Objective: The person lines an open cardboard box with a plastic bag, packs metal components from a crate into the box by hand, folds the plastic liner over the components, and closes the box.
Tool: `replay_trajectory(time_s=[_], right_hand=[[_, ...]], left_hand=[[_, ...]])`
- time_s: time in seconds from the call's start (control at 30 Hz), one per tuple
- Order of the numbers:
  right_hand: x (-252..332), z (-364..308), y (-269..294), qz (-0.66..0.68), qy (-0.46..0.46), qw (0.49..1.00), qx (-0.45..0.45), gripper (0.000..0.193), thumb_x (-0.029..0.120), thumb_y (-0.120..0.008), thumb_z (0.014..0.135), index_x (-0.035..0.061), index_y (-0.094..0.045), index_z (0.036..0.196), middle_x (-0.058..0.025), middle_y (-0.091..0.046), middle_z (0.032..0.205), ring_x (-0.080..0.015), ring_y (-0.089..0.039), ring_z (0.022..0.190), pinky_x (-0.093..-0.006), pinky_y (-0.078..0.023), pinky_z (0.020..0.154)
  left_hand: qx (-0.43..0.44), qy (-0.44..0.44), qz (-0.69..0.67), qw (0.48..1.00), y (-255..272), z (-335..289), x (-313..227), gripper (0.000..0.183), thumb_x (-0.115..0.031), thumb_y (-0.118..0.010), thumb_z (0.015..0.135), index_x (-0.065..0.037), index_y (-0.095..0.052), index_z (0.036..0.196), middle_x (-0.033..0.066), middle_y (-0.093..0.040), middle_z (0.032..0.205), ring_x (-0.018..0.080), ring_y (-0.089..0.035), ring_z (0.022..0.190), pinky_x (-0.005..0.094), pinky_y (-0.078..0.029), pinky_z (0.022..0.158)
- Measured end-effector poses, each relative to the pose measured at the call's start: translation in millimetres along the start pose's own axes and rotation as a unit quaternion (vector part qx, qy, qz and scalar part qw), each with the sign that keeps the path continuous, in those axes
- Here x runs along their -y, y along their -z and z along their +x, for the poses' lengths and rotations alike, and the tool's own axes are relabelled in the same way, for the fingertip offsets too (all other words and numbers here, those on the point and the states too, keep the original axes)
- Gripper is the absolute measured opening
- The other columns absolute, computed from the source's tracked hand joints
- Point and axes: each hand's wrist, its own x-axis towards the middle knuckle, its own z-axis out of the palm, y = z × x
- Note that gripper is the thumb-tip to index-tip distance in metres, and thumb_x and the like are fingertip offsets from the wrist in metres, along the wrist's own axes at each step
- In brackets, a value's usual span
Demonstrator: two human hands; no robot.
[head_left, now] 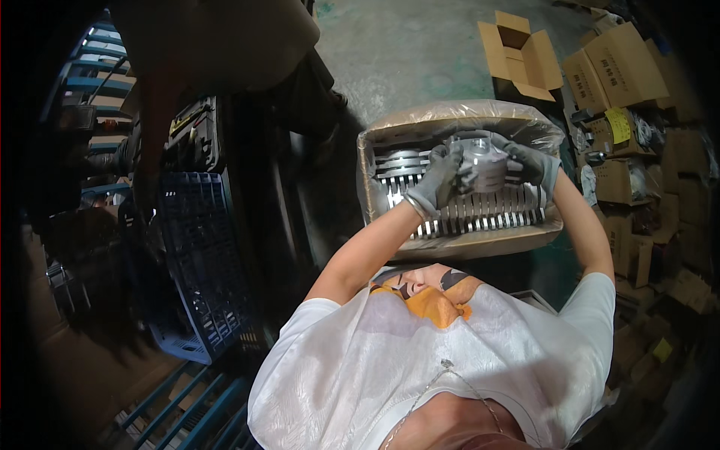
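Wkshop: metal pts (487,215), cardboard bxs (626,66), blue crate (184,346), grey flr (420,56)

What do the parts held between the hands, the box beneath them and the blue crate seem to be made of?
Held parts: likely metal, smooth silvery-grey, judging by the bright glints; the alloy can't be told.
Box: probably cardboard, with matt brown walls; its clear liner looks like plastic film, crinkled and shiny.
Blue crate: apparently moulded plastic, given its even colour and latticed wall.

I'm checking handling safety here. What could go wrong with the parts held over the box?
The silvery stack between the left hand and right hand might slip and strike the packed parts below. Either hand could be pinched between them. The wrinkled plastic nearby might snag a hand.
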Motion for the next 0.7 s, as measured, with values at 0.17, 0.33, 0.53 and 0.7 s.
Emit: replay_trajectory(time_s=[0.17, 0.33, 0.53, 0.7], right_hand=[[17, 27, 32, 0.010, -0.128, 0.991, -0.040, 0.074, 0.059, -0.062, 0.081, 0.0295, -0.033, 0.142, -0.0102, -0.050, 0.126, -0.0270, -0.062, 0.097, -0.0447, -0.050, 0.086], [5, 47, 61, -0.020, -0.120, 0.989, -0.081, 0.057, 0.063, -0.051, 0.086, 0.0222, -0.045, 0.125, -0.0084, -0.054, 0.077, -0.0359, -0.069, 0.082, -0.0320, -0.054, 0.047], [34, 42, 4, -0.010, -0.013, 0.999, -0.050, 0.042, 0.047, -0.051, 0.094, 0.0074, -0.065, 0.094, 0.0045, -0.042, 0.053, -0.0101, -0.036, 0.044, -0.0262, -0.028, 0.039], [-14, 74, -5, -0.056, -0.060, 0.961, -0.264, 0.047, 0.046, -0.058, 0.089, 0.0135, -0.060, 0.123, -0.0020, -0.063, 0.112, -0.0173, -0.059, 0.095, -0.0293, -0.050, 0.079]], left_hand=[[-0.053, -0.175, 0.238, 0.954, -17, -32, -10, 0.038, -0.046, -0.053, 0.093, -0.018, -0.050, 0.118, 0.0018, -0.047, 0.115, 0.0209, -0.049, 0.099, 0.0426, -0.050, 0.084], [-0.045, -0.192, 0.219, 0.956, -18, -120, -9, 0.053, -0.036, -0.048, 0.097, -0.019, -0.028, 0.144, -0.0024, -0.018, 0.146, 0.0318, -0.038, 0.129, 0.0490, -0.042, 0.101], [-0.387, -0.257, 0.056, 0.884, -7, -236, -16, 0.061, -0.037, -0.051, 0.096, -0.017, -0.018, 0.144, 0.0124, -0.029, 0.141, 0.0306, -0.042, 0.127, 0.0425, -0.045, 0.097], [-0.452, -0.376, 0.084, 0.804, 31, -304, -20, 0.062, -0.027, -0.053, 0.096, -0.011, -0.017, 0.144, 0.0163, -0.028, 0.143, 0.0316, -0.041, 0.128, 0.0410, -0.048, 0.094]])
